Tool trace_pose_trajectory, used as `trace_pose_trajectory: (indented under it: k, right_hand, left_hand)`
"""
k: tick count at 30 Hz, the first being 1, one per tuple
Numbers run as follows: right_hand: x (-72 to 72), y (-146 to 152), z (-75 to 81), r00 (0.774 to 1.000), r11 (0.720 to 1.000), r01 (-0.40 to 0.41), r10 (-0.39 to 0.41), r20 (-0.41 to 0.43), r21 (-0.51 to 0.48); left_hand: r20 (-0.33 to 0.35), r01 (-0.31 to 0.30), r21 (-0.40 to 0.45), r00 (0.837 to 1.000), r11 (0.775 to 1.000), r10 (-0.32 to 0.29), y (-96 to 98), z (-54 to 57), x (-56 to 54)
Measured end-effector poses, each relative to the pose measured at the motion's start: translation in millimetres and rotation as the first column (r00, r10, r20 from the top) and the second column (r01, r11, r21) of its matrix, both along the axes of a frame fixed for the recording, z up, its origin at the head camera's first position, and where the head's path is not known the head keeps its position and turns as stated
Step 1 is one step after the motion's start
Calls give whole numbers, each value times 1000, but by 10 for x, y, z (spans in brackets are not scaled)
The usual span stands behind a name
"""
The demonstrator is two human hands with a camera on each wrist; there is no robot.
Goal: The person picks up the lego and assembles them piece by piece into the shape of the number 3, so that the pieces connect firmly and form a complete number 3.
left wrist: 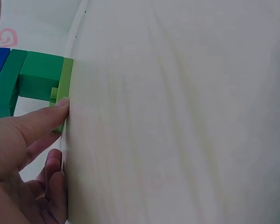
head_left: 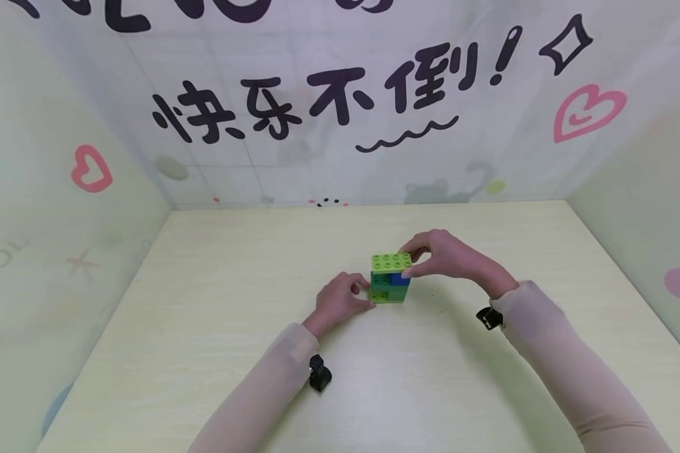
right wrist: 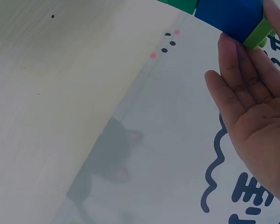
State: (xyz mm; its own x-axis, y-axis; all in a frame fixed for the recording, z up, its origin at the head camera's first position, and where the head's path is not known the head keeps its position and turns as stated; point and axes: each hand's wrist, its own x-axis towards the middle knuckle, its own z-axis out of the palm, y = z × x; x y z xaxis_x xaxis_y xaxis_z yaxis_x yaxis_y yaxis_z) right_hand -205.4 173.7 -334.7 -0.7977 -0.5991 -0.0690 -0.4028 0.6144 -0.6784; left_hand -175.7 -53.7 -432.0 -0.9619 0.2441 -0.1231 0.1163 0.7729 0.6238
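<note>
A small stack of building bricks stands on the table, between my two hands. Its top is a light green studded plate (head_left: 391, 261), with a blue brick (right wrist: 231, 18) under one end. Below come a dark green plate (left wrist: 10, 81), a dark green brick (left wrist: 41, 72) and a light green bottom plate (left wrist: 66, 77) at the tabletop. My left hand (head_left: 337, 300) pinches the bottom plate between thumb and fingers at its left end. From the right, my right hand (head_left: 449, 255) pinches the top plate, its fingertips also against the blue brick.
The pale wooden table (head_left: 232, 251) runs back to a white printed curtain (head_left: 317, 170) with black lettering. Printed side panels (head_left: 646, 207) border it left and right. A small black camera mount (head_left: 320, 374) sits at the left cuff, another (head_left: 490, 318) at the right.
</note>
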Motion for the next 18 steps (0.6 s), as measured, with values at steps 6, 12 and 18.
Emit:
trace_pose_trajectory:
  k: [6,12,18]
  right_hand:
    - [-18,32,-36,999,997,-26,30,43,-76]
    - [-5,55,-57,997,995,-40,46,57,-96]
    - [15,98,-89,998,995,-34,39,45,-93]
  left_hand:
    - [11,1,7,1000,1000,-1,0,3,-5]
    - [37,20,22,999,1000,-21,-19,22,-19]
    - [59,11,81,998,997,-16,-41,65,-15]
